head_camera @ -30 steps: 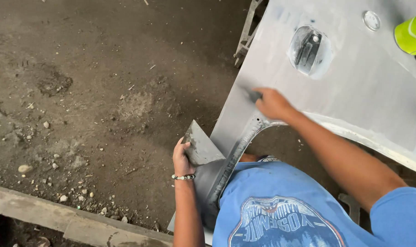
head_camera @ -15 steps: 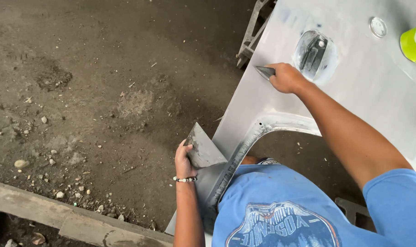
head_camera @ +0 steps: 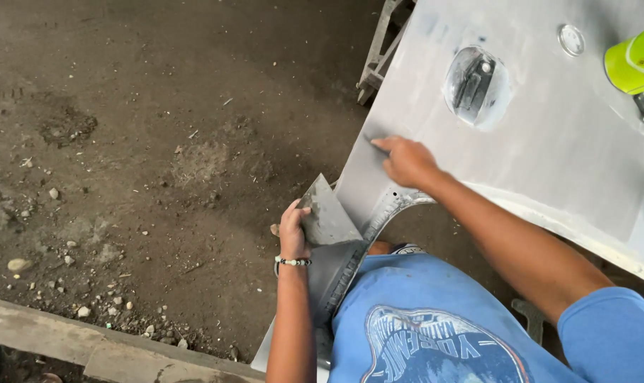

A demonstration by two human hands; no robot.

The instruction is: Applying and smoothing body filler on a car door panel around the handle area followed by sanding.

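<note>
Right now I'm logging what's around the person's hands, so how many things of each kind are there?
Grey body panel: 1
Grey flat board with filler, held by the left hand, board at: 1
Scraper under the right hand, mostly hidden: 1
Yellow-green container: 1
Beaded bracelet: 1
Total: 5

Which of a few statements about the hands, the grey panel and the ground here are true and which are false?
1. The right hand presses on the grey panel. True.
2. The left hand is empty. False: it holds a flat grey triangular board.
3. The left wrist wears a beaded bracelet. True.
4. The ground is tiled. False: it is bare dirt with small stones.
5. A yellow-green object sits at the panel's far right. True.
</note>
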